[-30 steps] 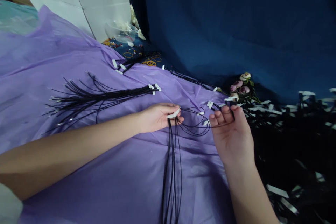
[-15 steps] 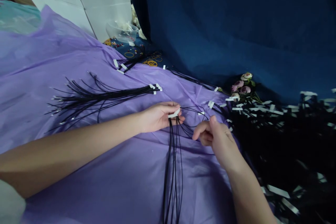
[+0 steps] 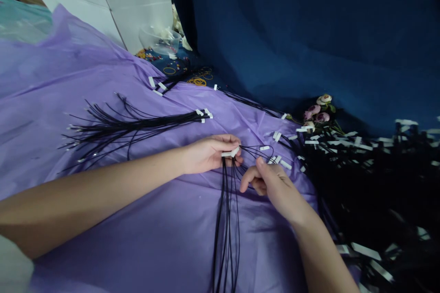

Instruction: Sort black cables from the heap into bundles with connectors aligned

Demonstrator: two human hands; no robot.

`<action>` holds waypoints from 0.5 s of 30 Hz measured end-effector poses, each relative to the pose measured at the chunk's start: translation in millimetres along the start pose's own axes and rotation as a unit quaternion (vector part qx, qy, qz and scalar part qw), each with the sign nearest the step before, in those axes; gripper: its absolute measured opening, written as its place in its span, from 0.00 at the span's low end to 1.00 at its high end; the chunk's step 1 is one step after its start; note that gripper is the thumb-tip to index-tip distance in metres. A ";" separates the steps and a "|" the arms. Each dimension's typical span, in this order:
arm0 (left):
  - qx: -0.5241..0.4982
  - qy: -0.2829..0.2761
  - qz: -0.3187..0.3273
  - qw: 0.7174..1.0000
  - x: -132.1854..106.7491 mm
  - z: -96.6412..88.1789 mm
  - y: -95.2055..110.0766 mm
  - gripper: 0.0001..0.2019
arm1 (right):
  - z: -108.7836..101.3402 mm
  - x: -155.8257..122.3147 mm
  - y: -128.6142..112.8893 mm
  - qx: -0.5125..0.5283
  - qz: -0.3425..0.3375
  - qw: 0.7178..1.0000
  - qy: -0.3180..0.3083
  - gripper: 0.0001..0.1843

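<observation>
My left hand (image 3: 209,153) is closed on the top of a bundle of thin black cords (image 3: 227,219), pinching them at their white tags (image 3: 231,152). The cords hang down toward me over the purple sheet (image 3: 144,238). My right hand (image 3: 271,183) is curled just to the right of that bundle, its fingers pinched on a thin black cord that loops up toward the left hand. A heap of loose black cords with white tags (image 3: 371,178) lies to the right of both hands.
A second bundle of black cords (image 3: 130,126) lies fanned out on the purple sheet at the left. Small pink artificial roses (image 3: 318,112) sit by the dark blue cloth (image 3: 309,32). A clear plastic bowl (image 3: 158,40) and yellow rings (image 3: 195,81) lie at the back.
My right hand has turned over from palm-up and open, curled its fingers and moved left and down toward the bundle. My left hand has stayed in place on the cords.
</observation>
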State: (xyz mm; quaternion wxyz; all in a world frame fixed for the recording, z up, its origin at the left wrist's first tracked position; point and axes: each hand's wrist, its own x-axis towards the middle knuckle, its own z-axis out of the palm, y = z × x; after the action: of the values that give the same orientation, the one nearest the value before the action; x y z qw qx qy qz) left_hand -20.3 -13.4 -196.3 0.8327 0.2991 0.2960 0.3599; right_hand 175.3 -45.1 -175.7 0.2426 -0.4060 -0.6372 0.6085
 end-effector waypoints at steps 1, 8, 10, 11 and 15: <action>0.001 -0.001 -0.001 1.000 0.3 -0.4 -0.1 0.09 | 0.4 0.3 0.1 0.003 0.003 1.000 -0.001 0.37; -0.013 -0.014 0.012 1.000 0.3 -1.9 -1.1 0.08 | 1.5 0.2 1.3 0.017 0.028 0.999 0.022 0.37; -0.019 -0.013 0.014 1.000 -0.1 -1.6 -1.3 0.09 | 1.5 0.2 0.7 0.015 0.033 0.999 0.026 0.38; -0.019 -0.012 0.016 1.000 -0.4 -1.4 -1.4 0.09 | 1.6 0.3 0.3 0.015 0.035 0.999 0.029 0.38; -0.013 -0.011 0.023 1.000 -0.8 -0.8 -2.0 0.08 | 1.9 0.3 -0.4 0.032 0.030 0.999 0.025 0.38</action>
State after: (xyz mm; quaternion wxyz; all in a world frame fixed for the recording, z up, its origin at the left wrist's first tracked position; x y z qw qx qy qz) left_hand -20.5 -14.9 -198.0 0.8310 0.2994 0.2751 0.3796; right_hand 173.5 -45.9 -175.6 0.2529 -0.4316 -0.5986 0.6256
